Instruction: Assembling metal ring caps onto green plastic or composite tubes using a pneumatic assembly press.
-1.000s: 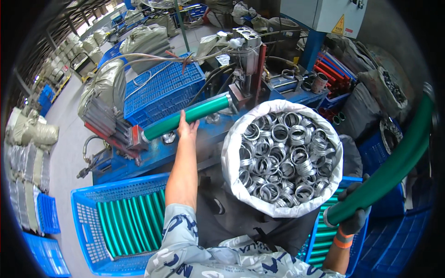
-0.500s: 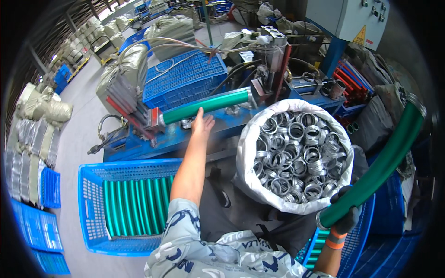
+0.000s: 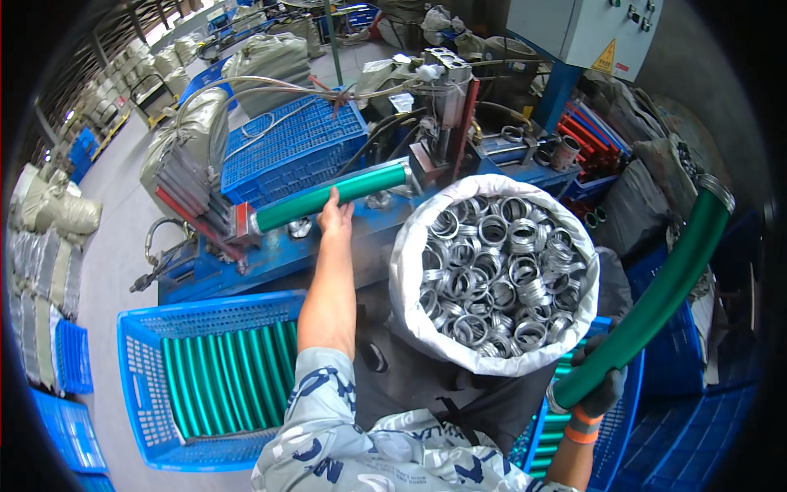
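Note:
A green tube (image 3: 295, 211) with metal end rings lies across the blue machine, set between its two end blocks. My bare left hand (image 3: 334, 216) reaches to its middle from the near side, fingers apart, one finger touching the tube's surface. My right hand (image 3: 603, 395), in a dark glove with an orange and grey cuff, is closed around the lower part of another green tube (image 3: 656, 320). That tube slants up and away to the right, a metal ring at each end. A white sack (image 3: 403, 283) full of metal rings (image 3: 502, 275) stands between my arms.
A blue crate (image 3: 131, 369) at the left holds several green tubes (image 3: 225, 381); another crate (image 3: 627, 418) sits below my right hand. The blue machine (image 3: 193, 279) runs across ahead, an upside-down crate (image 3: 287, 148) behind it. A grey control box (image 3: 574, 33) stands far right.
The whole view has shifted, so most things appear farther left. My left hand stays at the tube on the machine. My right hand still holds its tube.

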